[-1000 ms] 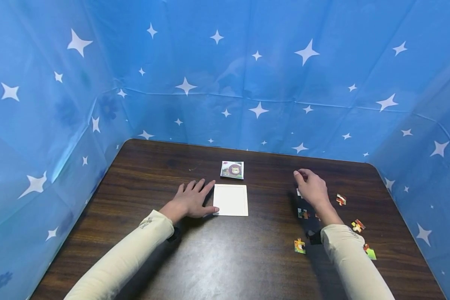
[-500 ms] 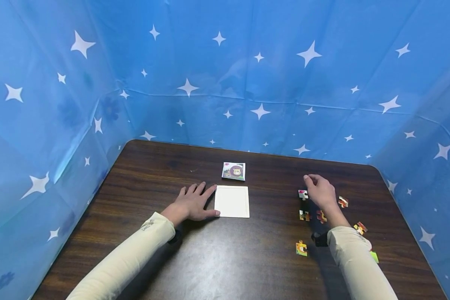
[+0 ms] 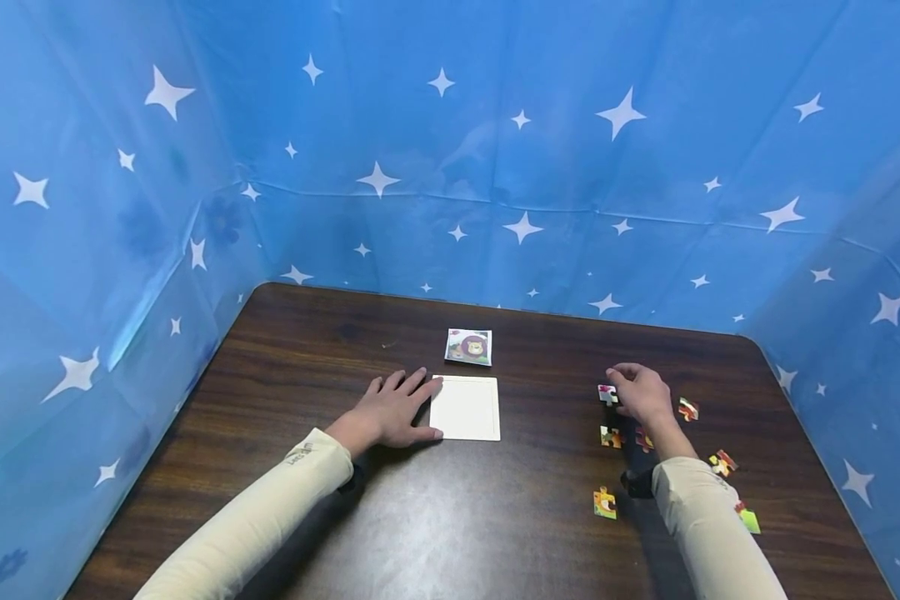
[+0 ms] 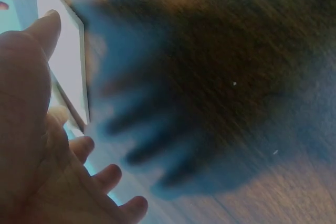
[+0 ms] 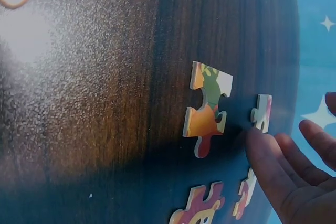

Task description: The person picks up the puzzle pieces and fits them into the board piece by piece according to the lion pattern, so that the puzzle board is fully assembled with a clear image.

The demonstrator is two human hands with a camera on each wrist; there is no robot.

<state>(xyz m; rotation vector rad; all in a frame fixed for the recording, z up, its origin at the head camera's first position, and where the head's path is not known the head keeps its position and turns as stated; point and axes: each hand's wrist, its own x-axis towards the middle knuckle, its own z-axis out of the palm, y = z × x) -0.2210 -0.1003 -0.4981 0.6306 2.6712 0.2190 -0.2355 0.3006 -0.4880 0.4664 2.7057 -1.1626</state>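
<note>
My left hand lies spread at the left side of a white square tray; in the left wrist view its thumb overlaps the tray's edge. At the right, my right hand is over a group of jigsaw pieces, fingers loosely bent and nothing seen in its grasp. Its fingertips are beside a white-and-pink jigsaw piece; the right wrist view shows the thumb in front of that piece, contact unclear. Another jigsaw piece lies partly behind the thumb. A green-and-orange jigsaw piece lies closer to the camera.
A lion picture card lies behind the tray. Other jigsaw pieces are scattered around the right forearm, including an orange one, a red-and-white one and a green one. A blue star-patterned curtain surrounds the dark wooden table.
My right hand has shifted right, then lowered slightly, uncovering the white-and-pink jigsaw piece. My left hand stays by the tray. The head view has tilted slightly.
</note>
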